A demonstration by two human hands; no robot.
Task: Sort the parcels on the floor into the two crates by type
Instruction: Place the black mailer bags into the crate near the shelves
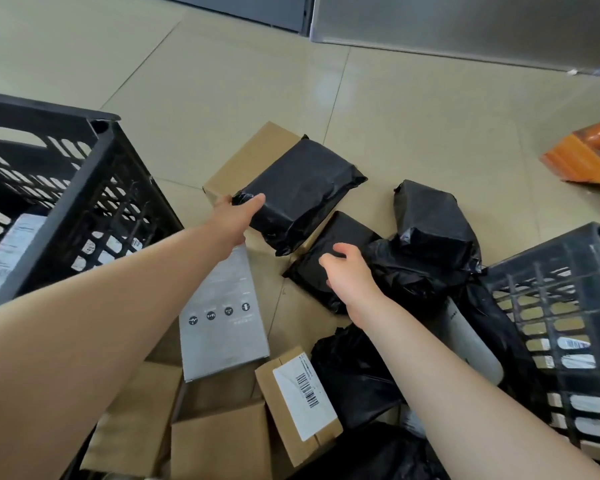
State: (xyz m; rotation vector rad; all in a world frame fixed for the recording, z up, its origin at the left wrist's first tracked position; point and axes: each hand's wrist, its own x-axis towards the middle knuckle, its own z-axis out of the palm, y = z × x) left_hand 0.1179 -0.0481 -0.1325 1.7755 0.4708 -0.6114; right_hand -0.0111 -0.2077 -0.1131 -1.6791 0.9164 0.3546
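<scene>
A labelled cardboard box [300, 403] and a grey box [222, 323] are seen nearest, on the tiled floor [413, 116]. The right hand [349, 271] is held loosely curled over a flat black parcel [321, 261], holding nothing. Farther on, a black-wrapped parcel [302, 192] is gripped at its near corner by the left hand [238, 216], above a brown box [253, 157]. The pile is flanked by the left crate [66, 188] and the right crate [561, 306].
</scene>
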